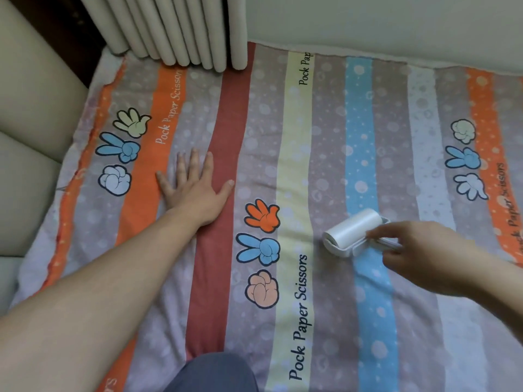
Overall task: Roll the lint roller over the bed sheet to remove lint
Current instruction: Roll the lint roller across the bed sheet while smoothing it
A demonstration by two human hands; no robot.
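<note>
White lint roller in right hand touches bed sheet.

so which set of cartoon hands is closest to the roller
The middle set, beside the yellow stripe: orange palm, blue scissors, peach fist. It lies just left of the roller; the left set and right set sit farther off.

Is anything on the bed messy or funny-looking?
Nothing is spilled or torn. The bed sheet is a bit rumpled: its stripes bend around the left hand pressing it flat, and its left edge is wavy. The print reads "Pock Paper Scissors", an odd spelling. The lint roller looks fine.
</note>
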